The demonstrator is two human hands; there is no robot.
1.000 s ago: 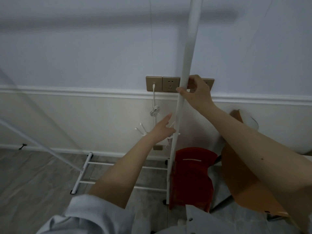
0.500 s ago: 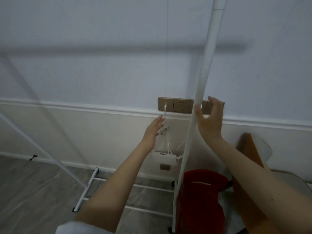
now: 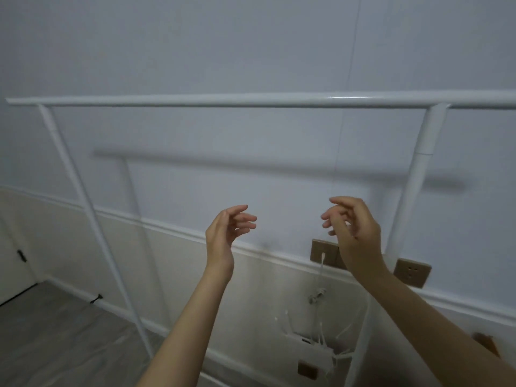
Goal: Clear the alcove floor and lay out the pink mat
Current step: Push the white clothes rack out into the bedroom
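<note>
A white metal clothes rack stands against the wall, its top bar (image 3: 251, 101) running across the view and its right upright (image 3: 413, 185) and left upright (image 3: 83, 208) slanting down to the floor. Both hands are raised in the air below the top bar, between the uprights. My left hand (image 3: 227, 229) has loosely bent fingers and holds nothing. My right hand (image 3: 353, 227) is also loosely bent and empty, apart from the right upright. No pink mat is in view.
Brown wall sockets (image 3: 411, 272) sit on the white moulding, one with a white cable (image 3: 318, 291) hanging to a white router (image 3: 312, 350). Grey floor (image 3: 55, 339) lies at the lower left, beside a door edge (image 3: 16, 261).
My right hand has let go of the rack's right upright. Both hands have risen and my view has tilted up, bringing the top bar into sight; the red chair has dropped out of view.
</note>
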